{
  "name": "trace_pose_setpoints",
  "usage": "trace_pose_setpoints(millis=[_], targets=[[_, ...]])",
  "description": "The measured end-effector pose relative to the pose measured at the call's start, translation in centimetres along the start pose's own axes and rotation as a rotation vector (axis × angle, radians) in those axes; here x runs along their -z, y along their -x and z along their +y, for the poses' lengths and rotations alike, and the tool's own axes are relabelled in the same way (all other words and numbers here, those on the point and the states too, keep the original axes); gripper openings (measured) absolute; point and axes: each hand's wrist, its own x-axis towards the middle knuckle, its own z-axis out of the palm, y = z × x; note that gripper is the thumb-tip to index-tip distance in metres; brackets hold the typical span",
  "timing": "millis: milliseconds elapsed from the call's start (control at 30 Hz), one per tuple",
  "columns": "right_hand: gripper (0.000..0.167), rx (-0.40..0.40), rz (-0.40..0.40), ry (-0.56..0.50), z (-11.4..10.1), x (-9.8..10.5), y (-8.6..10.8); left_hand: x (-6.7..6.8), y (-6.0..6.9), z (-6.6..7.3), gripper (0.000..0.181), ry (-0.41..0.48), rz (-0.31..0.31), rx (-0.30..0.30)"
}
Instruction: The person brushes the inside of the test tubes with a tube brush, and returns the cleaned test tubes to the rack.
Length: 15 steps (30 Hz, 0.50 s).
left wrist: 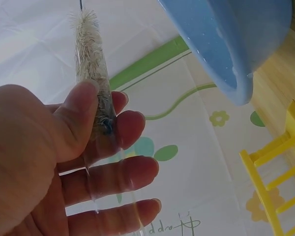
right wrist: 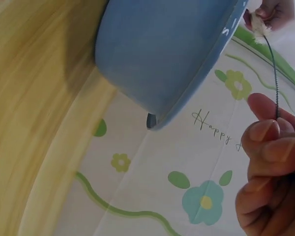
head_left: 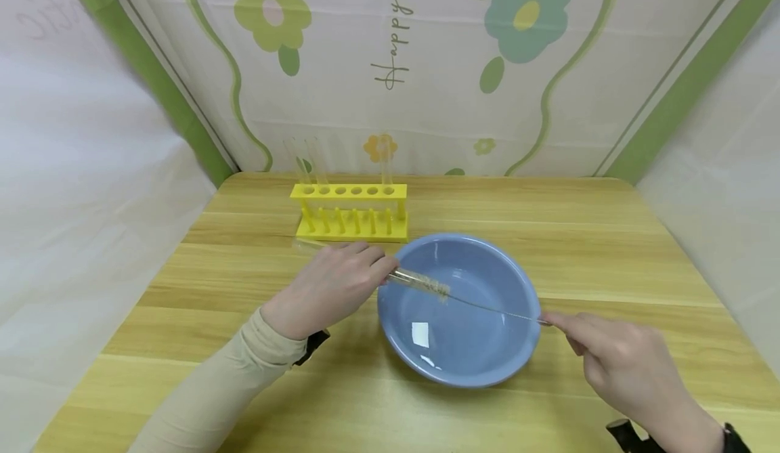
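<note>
Over the blue basin (head_left: 460, 331), the left hand (head_left: 335, 284) grips a clear test tube (head_left: 405, 277), its fingers curled round the glass. Pale bristles of a brush (left wrist: 91, 54) fill the tube's mouth, and some stick out of it. The brush's thin twisted wire (head_left: 493, 309) runs across the basin to the right hand (head_left: 627, 358), which pinches its end beyond the basin's right rim. In the right wrist view, the fingertips of the right hand (right wrist: 273, 157) close on the wire.
Behind the basin to the left stands a yellow rack (head_left: 349, 191) with several holes, holding three clear tubes. Another clear tube (head_left: 307, 244) lies in front of it, partly behind the left hand. A printed curtain (head_left: 439, 101) hangs behind the wooden table (head_left: 585, 236).
</note>
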Motion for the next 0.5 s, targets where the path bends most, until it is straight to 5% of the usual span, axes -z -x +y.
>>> trace_pose_setpoints(millis=[367,500], targets=[[0.05,-0.108,-0.146,-0.149,1.3,-0.3,0.7,-0.2,-0.6,-0.3,0.014,-0.05,0.016,-0.012],[0.027,-0.119,-0.134,-0.268,1.7,-0.6,0.8,-0.4,-0.8,-0.4,0.014,-0.047,0.023,-0.008]])
